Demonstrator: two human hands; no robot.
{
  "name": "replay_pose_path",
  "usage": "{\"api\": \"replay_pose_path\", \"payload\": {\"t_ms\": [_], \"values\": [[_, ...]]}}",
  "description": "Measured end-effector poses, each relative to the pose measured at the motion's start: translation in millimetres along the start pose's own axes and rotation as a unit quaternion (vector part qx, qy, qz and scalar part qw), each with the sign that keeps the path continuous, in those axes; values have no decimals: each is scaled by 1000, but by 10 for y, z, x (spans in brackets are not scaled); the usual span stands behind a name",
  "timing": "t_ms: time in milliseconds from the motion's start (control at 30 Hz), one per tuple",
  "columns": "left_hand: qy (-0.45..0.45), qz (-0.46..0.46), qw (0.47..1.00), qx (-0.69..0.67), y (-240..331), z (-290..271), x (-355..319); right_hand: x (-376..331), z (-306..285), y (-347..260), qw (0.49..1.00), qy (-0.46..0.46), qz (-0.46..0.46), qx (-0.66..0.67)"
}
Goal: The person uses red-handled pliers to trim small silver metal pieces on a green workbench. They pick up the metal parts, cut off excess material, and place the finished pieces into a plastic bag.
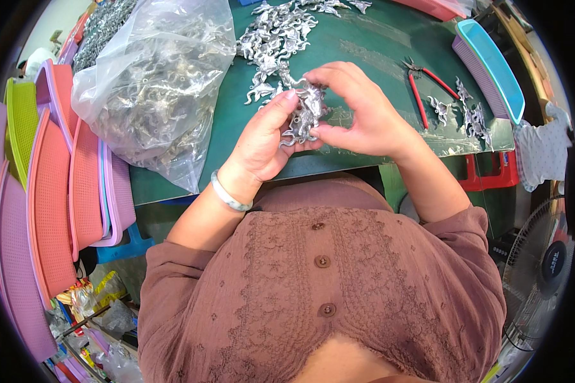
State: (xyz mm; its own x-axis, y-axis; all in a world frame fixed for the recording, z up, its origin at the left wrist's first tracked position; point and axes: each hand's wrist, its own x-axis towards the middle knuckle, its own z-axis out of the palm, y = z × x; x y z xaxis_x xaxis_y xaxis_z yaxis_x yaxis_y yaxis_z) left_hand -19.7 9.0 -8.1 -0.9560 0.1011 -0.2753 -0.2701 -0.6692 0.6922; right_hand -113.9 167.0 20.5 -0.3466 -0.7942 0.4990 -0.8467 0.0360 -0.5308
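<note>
Several small silvery metal castings (309, 107) with curled, limb-like ends are bunched together over the near edge of the green table. My left hand (262, 145) cradles them from the left, its thumb pressed on top. From the other side, my right hand (364, 112) grips the same bunch, with fingertips at its far end and the thumb at its near end. Just beyond my hands spreads a heap of similar castings (276, 38). To the right lie pliers (418, 96) with red handles, spread apart, beside a few more loose castings (475, 120).
A large clear plastic bag (163, 83) full of castings stands on the table's left. Stacked plastic baskets (52, 217) crowd the left side. A turquoise and purple basket (516, 96) rests at the right edge, above a red stool (508, 171). A fan (551, 262) stands lower right.
</note>
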Motion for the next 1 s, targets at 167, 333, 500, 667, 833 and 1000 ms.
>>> {"api": "replay_pose_path", "payload": {"t_ms": [167,333,500,667,833,1000], "values": [[-29,-4,998,-61,9,14,22,9,35,-7,999,-4,12,-44],[-54,10,994,-94,-15,-83,21,31,18,100,999,3,19,51],[-74,1,992,-100,1,-197,-33,90,87,427,971,7,227,74],[-16,23,998,-64,-45,-339,-183,167,314,517,994,-43,87,-55],[45,17,999,-6,-17,-361,-326,327,494,523,987,-20,102,-120],[50,23,998,10,-39,-355,-321,459,584,573,986,4,151,-69]]}}
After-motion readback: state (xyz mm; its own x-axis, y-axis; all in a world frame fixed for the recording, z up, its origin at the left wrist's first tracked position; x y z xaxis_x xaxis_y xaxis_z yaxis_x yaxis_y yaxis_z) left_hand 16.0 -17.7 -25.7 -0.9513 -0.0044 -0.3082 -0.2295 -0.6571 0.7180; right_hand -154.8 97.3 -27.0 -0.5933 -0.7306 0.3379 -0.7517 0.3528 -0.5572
